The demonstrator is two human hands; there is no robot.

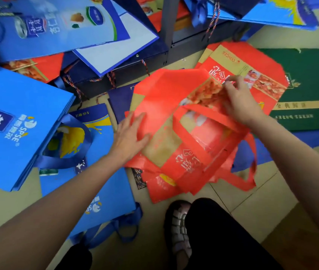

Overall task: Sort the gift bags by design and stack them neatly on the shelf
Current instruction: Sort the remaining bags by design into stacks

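On my left a stack of blue gift bags (pixel 16 121) lies flat on the floor, and my left hand (pixel 130 136) presses with spread fingers on the edge of the red gift bags (pixel 176 121), a messy pile with gold panels, food pictures and long red handles. My right hand (pixel 239 102) pinches the top red bag at its far side. Farther right a green bag (pixel 308 84) lies on the beige tiled floor (pixel 252 207), before the dark shelf frame (pixel 169 34).
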